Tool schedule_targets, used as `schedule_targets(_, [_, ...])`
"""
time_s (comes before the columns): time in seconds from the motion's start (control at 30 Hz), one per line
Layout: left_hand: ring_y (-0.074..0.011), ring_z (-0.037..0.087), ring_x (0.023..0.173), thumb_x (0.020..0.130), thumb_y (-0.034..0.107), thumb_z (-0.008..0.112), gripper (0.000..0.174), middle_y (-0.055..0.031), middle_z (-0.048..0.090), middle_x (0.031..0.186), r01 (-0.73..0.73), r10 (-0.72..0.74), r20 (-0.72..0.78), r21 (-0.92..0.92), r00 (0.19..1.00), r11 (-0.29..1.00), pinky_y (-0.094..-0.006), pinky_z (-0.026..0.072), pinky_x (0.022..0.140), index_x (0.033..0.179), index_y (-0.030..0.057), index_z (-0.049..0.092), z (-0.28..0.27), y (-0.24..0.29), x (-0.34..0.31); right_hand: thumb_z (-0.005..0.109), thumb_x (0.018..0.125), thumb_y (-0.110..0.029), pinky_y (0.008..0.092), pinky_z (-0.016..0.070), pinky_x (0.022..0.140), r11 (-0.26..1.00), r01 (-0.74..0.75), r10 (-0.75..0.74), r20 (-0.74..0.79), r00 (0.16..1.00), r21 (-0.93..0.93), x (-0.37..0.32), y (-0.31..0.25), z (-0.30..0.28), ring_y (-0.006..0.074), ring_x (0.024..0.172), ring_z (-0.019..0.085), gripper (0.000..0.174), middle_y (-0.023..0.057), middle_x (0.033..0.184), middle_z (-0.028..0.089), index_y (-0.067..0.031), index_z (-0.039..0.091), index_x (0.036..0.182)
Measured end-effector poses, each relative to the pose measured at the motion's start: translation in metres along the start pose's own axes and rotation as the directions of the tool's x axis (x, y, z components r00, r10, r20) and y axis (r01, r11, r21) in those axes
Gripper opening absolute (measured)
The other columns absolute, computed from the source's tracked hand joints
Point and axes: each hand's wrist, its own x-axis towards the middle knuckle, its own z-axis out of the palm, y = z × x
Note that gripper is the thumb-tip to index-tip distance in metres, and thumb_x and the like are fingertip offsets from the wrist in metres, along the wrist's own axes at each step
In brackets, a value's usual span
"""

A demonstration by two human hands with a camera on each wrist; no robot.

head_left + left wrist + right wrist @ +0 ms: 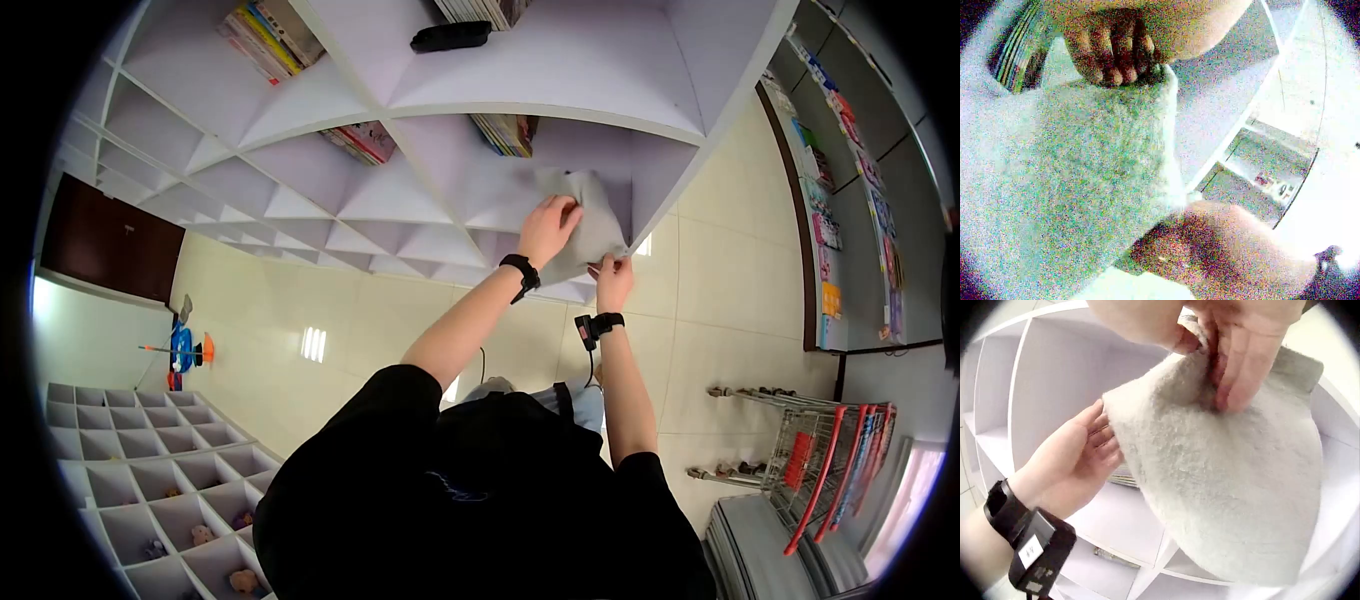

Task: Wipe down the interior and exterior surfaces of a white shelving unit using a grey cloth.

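A light grey, slightly fuzzy cloth (598, 215) hangs spread between both hands, in front of a white shelf compartment. The left hand (545, 232) has its fingers curled at one edge of it; the right wrist view shows these fingers partly hidden behind the cloth (1229, 481). At another corner, the right hand (613, 283) pinches the cloth between thumb and fingers, bunching it into folds in the right wrist view. The left wrist view is grainy, with the left hand's knuckles (1110, 53) at the top and the right hand (1222, 250) below.
Books (505, 134) lean inside the compartment behind the cloth, and a black pouch (450, 37) lies on the shelf above. The white shelf's end panel (690, 165) stands close to the right hand. Shopping carts (810, 450) are parked at lower right.
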Motion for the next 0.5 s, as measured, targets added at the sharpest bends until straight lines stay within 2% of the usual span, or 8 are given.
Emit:
schedule_targets(0.07, [-0.0380,0.058,0.127,0.095,0.034,0.074,0.060,-0.0220,0.059,0.138,-0.182,0.143,0.143,0.313,0.979,0.932,-0.0450,0.0484,0.105,0.140,0.0002,0.054,0.016,-0.062,-0.018,0.060,0.103,-0.013,0.0354,0.0642,0.065,0.969,-0.141,0.158,-0.067,0.985,0.204,0.003,0.024,0.012,0.0250,0.071,0.074,0.021,0.0179,0.090,0.073,0.0073,0.058,0.098])
schedule_targets(0.1, [-0.0379,0.052,0.139,0.094,0.033,0.075,0.070,-0.0227,0.053,0.151,-0.278,0.193,0.227,0.449,0.955,0.849,-0.0455,0.0452,0.113,0.149,0.0000,0.048,0.025,-0.081,-0.022,0.060,0.103,-0.014,0.0347,0.0634,0.064,0.980,-0.192,0.192,-0.003,0.981,0.061,0.020,0.056,0.006,0.0249,0.070,0.075,0.021,0.0174,0.088,0.074,0.0069,0.061,0.100])
schedule_targets(0.13, [-0.0372,0.029,0.156,0.090,0.031,0.079,0.095,-0.0202,0.029,0.169,-0.264,-0.019,0.476,0.520,0.879,0.812,-0.0481,0.0314,0.126,0.162,-0.0014,0.027,0.020,-0.084,-0.026,0.061,0.102,-0.015,0.0340,0.0627,0.063,0.970,-0.226,0.231,0.057,0.971,-0.089,0.040,0.088,-0.001,0.0248,0.070,0.075,0.021,0.0169,0.087,0.075,0.0065,0.063,0.101])
schedule_targets(0.23, [-0.0356,0.028,0.156,0.085,0.030,0.084,0.098,-0.0170,0.029,0.169,-0.284,0.021,0.397,0.617,0.918,0.734,-0.0516,0.0310,0.125,0.161,0.0011,0.029,0.040,-0.099,-0.036,0.062,0.098,-0.014,0.0415,0.0596,0.060,0.907,-0.246,0.313,0.155,0.937,-0.341,0.022,0.050,0.011,0.0285,0.060,0.072,0.022,0.0099,0.075,0.075,0.0033,0.073,0.106])
schedule_targets(0.27, [-0.0345,0.030,0.155,0.084,0.028,0.085,0.101,-0.0159,0.031,0.168,-0.264,0.022,0.369,0.621,0.929,0.739,-0.0504,0.0311,0.125,0.162,0.0025,0.028,0.043,-0.099,-0.035,0.066,0.096,-0.015,0.0437,0.0607,0.069,0.788,0.106,0.057,0.243,0.968,-0.607,0.020,0.042,0.011,0.0308,0.076,0.073,0.026,0.0118,0.090,0.076,0.0012,0.070,0.116])
schedule_targets(0.3, [-0.0349,0.030,0.156,0.083,0.028,0.086,0.103,-0.0161,0.030,0.168,-0.256,0.001,0.373,0.636,0.928,0.728,-0.0501,0.0306,0.125,0.163,0.0033,0.026,0.043,-0.097,-0.036,0.071,0.094,-0.016,0.0459,0.0617,0.078,0.494,0.429,-0.157,0.407,0.900,-0.757,0.022,0.035,0.010,0.0332,0.091,0.075,0.036,0.0137,0.106,0.076,-0.0009,0.066,0.126])
schedule_targets(0.4, [-0.0351,0.031,0.154,0.079,0.029,0.088,0.109,-0.0151,0.030,0.168,-0.241,-0.071,0.366,0.735,0.928,0.634,-0.0488,0.0316,0.125,0.165,0.0076,0.025,0.033,-0.060,-0.033,0.074,0.088,-0.013,0.0551,0.0505,0.106,0.250,0.736,-0.406,0.622,0.670,-0.629,0.019,-0.017,0.026,0.0411,0.133,0.057,0.059,0.0145,0.146,0.060,-0.0062,0.056,0.144])
schedule_targets(0.5, [-0.0350,0.032,0.153,0.076,0.029,0.089,0.111,-0.0144,0.029,0.168,-0.198,-0.075,0.296,0.785,0.952,0.587,-0.0478,0.0313,0.124,0.165,0.0083,0.027,0.055,-0.054,-0.024,0.071,0.089,-0.015,0.0562,0.0351,0.121,-0.157,0.706,-0.431,0.691,0.581,-0.691,0.034,-0.025,0.035,0.0405,0.153,0.032,0.073,0.0155,0.165,0.037,-0.0093,0.042,0.156])
